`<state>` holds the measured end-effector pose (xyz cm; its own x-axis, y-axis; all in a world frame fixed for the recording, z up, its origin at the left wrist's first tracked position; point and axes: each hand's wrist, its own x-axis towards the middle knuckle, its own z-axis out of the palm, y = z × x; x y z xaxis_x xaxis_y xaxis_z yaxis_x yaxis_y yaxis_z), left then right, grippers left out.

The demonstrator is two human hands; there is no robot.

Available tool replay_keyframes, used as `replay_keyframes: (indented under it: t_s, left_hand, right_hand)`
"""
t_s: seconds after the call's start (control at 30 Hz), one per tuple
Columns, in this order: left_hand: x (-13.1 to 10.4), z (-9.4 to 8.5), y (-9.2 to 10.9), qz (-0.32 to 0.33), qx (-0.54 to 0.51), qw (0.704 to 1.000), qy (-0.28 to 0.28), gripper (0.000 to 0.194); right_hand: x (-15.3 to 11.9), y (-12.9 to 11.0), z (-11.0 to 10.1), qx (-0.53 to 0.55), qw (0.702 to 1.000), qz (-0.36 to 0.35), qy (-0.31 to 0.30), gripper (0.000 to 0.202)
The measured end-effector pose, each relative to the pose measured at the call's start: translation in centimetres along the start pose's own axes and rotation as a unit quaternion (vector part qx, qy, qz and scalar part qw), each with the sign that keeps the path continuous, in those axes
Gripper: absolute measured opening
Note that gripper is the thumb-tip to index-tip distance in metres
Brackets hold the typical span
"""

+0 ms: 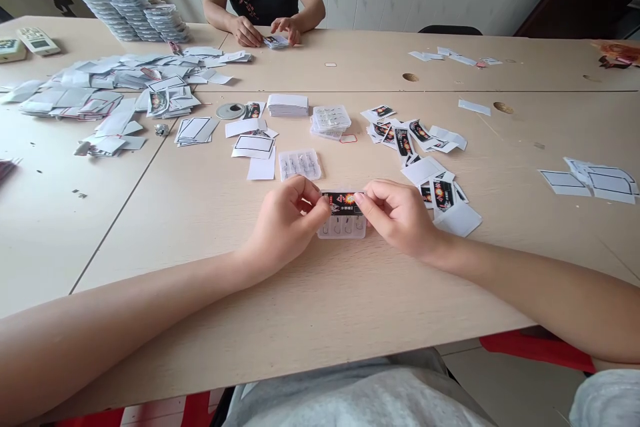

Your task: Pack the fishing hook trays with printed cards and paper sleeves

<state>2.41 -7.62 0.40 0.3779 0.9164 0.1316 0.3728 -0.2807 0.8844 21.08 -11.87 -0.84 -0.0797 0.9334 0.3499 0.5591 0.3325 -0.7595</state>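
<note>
My left hand (295,212) pinches the left end of a black printed card (344,204) with a bright orange burst on it. The card's right end is between the thumb and fingers of my right hand (395,215). It lies over the upper half of a clear plastic compartment box (342,227), whose lower compartments show small dark hooks. I cannot tell whether the card is stuck to the box. Just beyond my left hand is another clear box (300,165) with small hooks inside.
Stacked clear boxes (330,120) and a white card stack (288,105) stand farther back. Loose printed cards (443,195) lie to the right, and a large packet pile (100,80) spreads at the left. Across the table, a co-worker's hands (265,33) handle a small stack.
</note>
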Motion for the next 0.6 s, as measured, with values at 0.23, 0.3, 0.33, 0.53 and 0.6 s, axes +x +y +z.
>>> replay_keyframes:
  t_s: [0.23, 0.3, 0.33, 0.53, 0.6]
  left_hand:
    - [0.01, 0.02, 0.08, -0.005, 0.0, 1.0, 0.0, 0.018]
    - [0.03, 0.01, 0.07, -0.005, -0.005, 1.0, -0.002, 0.017]
    - [0.03, 0.01, 0.06, -0.005, -0.007, 1.0, -0.003, 0.017]
    - [0.05, 0.05, 0.02, 0.003, -0.005, 1.0, 0.0, 0.018]
    - [0.04, 0.07, 0.02, 0.001, -0.006, 1.0, -0.002, 0.018]
  right_hand:
    - [0.06, -0.01, 0.05, -0.004, 1.0, -0.009, 0.004, 0.035]
    - [0.07, 0.0, 0.08, -0.004, 1.0, -0.009, 0.005, 0.035]
    - [0.07, 0.01, 0.09, -0.004, 1.0, -0.009, 0.005, 0.035]
    - [0.1, -0.01, 0.07, -0.013, 1.0, -0.02, 0.008, 0.034]
    - [0.11, -0.02, 0.05, -0.014, 1.0, -0.024, 0.009, 0.034]
